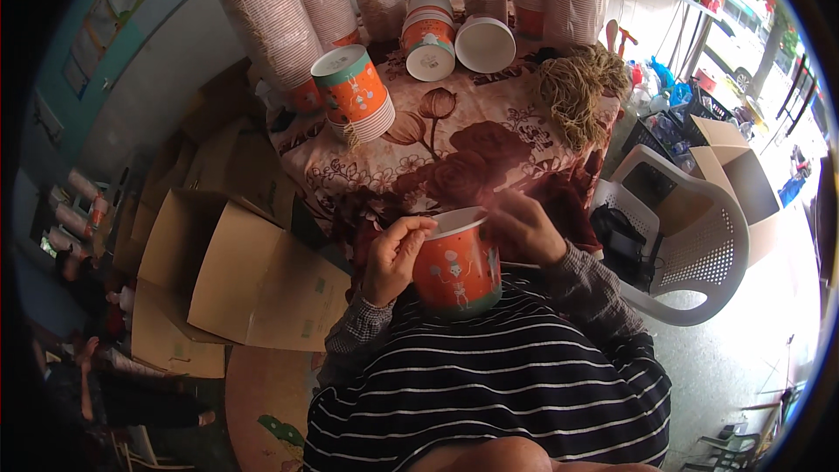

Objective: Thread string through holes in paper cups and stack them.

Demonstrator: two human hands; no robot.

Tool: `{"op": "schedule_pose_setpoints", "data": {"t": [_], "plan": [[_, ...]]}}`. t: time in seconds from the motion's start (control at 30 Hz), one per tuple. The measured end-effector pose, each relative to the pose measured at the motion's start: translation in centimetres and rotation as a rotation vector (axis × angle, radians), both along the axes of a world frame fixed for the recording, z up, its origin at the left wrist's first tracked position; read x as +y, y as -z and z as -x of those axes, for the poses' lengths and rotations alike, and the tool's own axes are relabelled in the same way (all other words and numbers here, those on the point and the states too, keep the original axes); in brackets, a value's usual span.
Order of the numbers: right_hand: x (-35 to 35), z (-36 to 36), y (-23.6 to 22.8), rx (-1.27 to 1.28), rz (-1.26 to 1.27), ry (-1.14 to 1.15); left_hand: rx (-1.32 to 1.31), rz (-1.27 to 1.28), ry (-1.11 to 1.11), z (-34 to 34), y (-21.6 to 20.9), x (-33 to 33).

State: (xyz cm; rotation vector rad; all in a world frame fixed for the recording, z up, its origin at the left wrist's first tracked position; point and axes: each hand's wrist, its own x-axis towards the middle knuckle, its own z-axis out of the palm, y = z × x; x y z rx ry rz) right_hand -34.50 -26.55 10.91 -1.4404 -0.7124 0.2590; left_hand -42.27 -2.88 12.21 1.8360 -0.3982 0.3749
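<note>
An orange paper bucket [454, 267] with a skeleton print, a white rim and a green base is upright close to my body, in front of the striped garment. My left hand [398, 255] is closed on its rim at the left, thumb and fingers pinching the edge. My right hand [531, 225] is at the right side of the rim, its fingers smeared by motion. Whether it grips the rim or anything small cannot be made out. Beyond my hands, a short upside-down stack of similar buckets [356, 96] stands on the flowered tablecloth [384, 182].
Tall wrapped bucket stacks [266, 22] line the table's back. More buckets [428, 39] lie on their sides, one bucket [486, 45] showing its opening. A bundle of tan cords [577, 92] is at right. Cardboard boxes [262, 280] flank me left, a plastic chair [721, 245] right.
</note>
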Motion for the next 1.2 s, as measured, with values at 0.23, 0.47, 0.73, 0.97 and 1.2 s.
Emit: {"op": "schedule_pose_setpoints", "data": {"t": [0.23, 0.47, 0.73, 0.97, 1.2], "plan": [[-0.1, 0.1, 0.4, 0.358, -0.077, -0.031, 0.127, -0.094, 0.081, -0.9, -1.3, 0.1], [-0.1, 0.4, -0.5, 0.421, -0.126, -0.089, 0.159, -0.183, 0.235, -1.4, -2.6, -0.7], [0.6, 0.3, 0.3, 0.253, -0.115, -0.098, 0.270, -0.096, 0.224, -2.0, -1.7, 0.1], [1.3, 1.0, 0.8, 0.145, -0.067, -0.027, 0.179, -0.252, 0.045, -1.3, -0.8, -0.4], [2.3, 4.5, -1.0, -0.310, 0.092, 0.198, -0.058, -0.365, -0.121, 0.3, -1.6, -2.1]]}}
